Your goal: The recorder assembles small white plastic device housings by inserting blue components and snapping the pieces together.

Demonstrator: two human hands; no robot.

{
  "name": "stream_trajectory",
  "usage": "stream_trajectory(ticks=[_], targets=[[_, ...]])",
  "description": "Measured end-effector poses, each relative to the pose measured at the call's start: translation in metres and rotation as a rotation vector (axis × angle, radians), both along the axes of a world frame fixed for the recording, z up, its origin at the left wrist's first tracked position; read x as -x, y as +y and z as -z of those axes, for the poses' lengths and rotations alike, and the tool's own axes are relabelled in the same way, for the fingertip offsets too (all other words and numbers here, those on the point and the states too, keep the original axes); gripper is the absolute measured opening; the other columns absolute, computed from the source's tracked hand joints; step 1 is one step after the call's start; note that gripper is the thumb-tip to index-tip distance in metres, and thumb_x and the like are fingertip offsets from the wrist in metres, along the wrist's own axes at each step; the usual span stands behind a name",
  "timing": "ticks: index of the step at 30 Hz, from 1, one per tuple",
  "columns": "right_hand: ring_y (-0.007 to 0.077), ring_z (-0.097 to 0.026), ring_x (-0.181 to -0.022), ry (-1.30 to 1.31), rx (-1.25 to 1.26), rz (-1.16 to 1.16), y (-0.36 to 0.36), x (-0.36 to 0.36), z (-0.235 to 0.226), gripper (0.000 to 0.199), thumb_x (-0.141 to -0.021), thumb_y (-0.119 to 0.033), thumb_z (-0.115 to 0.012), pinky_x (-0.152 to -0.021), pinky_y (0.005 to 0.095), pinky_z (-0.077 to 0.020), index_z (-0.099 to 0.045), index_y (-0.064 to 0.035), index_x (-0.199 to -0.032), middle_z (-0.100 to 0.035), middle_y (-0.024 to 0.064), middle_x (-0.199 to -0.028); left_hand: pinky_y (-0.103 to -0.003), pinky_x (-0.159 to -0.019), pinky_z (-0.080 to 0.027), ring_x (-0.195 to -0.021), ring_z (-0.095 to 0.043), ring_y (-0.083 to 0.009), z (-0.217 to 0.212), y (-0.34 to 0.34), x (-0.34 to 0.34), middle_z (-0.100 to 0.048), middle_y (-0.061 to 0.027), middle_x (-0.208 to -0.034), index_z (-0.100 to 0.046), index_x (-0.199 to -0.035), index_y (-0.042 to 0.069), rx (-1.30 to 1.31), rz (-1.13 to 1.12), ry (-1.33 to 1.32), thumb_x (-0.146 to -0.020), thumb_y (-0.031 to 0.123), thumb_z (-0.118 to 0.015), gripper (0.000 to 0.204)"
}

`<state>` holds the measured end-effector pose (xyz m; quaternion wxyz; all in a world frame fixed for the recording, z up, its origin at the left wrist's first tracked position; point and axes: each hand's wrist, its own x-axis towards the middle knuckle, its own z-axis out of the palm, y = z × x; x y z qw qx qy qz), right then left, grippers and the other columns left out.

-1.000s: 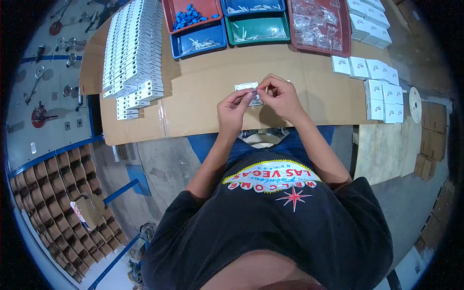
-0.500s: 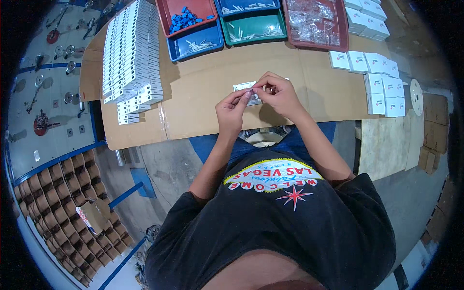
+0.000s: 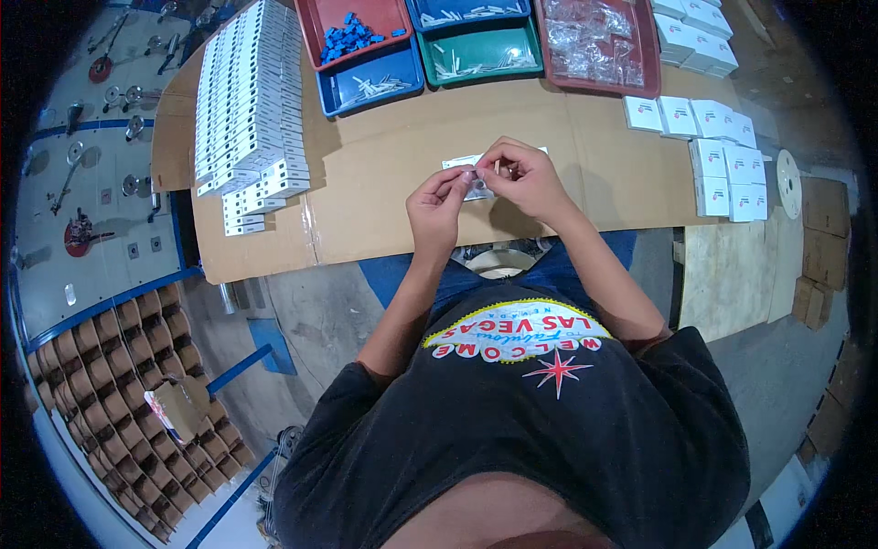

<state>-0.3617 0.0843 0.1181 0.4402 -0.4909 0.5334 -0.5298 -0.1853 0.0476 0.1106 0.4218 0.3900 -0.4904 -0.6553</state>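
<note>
My left hand [image 3: 435, 203] and my right hand [image 3: 525, 179] meet above the near middle of the cardboard-covered table. Thumbs and fingertips of both are pinched together around something small, mostly hidden, which I cannot make out. Beneath them lies a white printed paper [image 3: 462, 161], largely covered by the hands. A shiny greyish patch [image 3: 477, 190] shows just under the fingertips; its kind is unclear.
Behind the hands stand a red tray [image 3: 315, 37] of blue pieces, a blue tray [image 3: 335, 102] and a green tray [image 3: 494, 71] of white sticks, and a red tray [image 3: 651, 84] of clear plastic packets. White boxes are stacked left [image 3: 242, 101] and right [image 3: 727, 165].
Both hands stay in nearly the same place. The fingertips have shifted slightly against each other, still pinched.
</note>
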Motion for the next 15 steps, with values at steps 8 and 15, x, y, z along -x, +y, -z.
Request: stream_trajectory(ticks=[8, 15], targets=[[0.0021, -0.047, -0.068, 0.017, 0.036, -0.006, -0.0019, -0.0014, 0.0047, 0.007, -0.093, -0.006, -0.074, -0.059, 0.0205, -0.0367, -0.068, -0.0006, -0.094, -0.058, -0.0019, -0.088, -0.026, -0.087, -0.056, -0.095, -0.071, -0.0137, -0.0006, 0.0009, 0.0014, -0.076, -0.0122, -0.106, -0.071, -0.115, -0.007, 0.0, 0.012, 0.005, -0.099, 0.002, -0.068, 0.019], [0.0034, -0.048, -0.063, -0.02, 0.034, 0.061, -0.0032, -0.0036, 0.0081, 0.009, -0.089, -0.008, -0.075, -0.057, 0.022, -0.0382, -0.07, -0.002, -0.094, -0.06, -0.001, -0.084, -0.026, -0.088, -0.056, -0.098, -0.071, -0.014, -0.004, -0.0003, 0.0009, -0.076, -0.0137, -0.108, -0.069, -0.118, -0.007, 0.003, 0.0, 0.008, -0.1, 0.002, -0.066, 0.02]])
